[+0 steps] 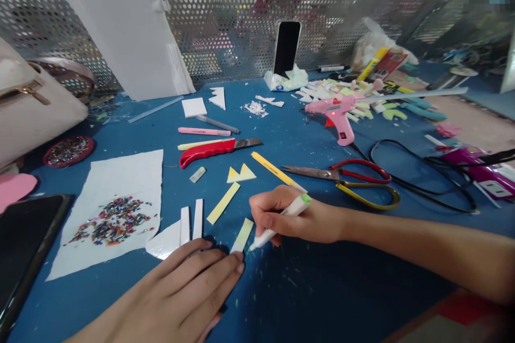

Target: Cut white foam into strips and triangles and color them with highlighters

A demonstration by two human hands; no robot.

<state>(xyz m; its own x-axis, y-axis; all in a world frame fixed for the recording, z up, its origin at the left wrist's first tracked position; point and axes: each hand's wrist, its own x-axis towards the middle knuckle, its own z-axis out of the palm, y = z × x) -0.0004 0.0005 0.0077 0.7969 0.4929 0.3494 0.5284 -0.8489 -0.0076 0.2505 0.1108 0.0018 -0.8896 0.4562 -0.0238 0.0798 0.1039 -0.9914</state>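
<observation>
My right hand [317, 220] is closed round a white marker with a green end [298, 204]. The marker's tip points down at the blue tabletop, right beside a pale strip [243, 233] whose upper part is tinted green-yellow. My left hand [181, 292] lies flat with its fingers stretched out, its fingertips on the lower end of that strip. Just above lies a yellow strip [223, 203]. Two white strips [198, 218] and a white rounded piece [164, 241] lie by my left fingers. Further up are a yellow-tipped zigzag piece [241, 173] and a small pale green cap [198, 174].
A red-handled knife [209, 152] lies with its blade bare. Scissors [338, 172] and a pink glue gun [336, 115] with a black cord are at right. Sequins rest on white paper [148, 171] at left, near a dark phone [32, 252]. Another phone [287, 48] stands behind.
</observation>
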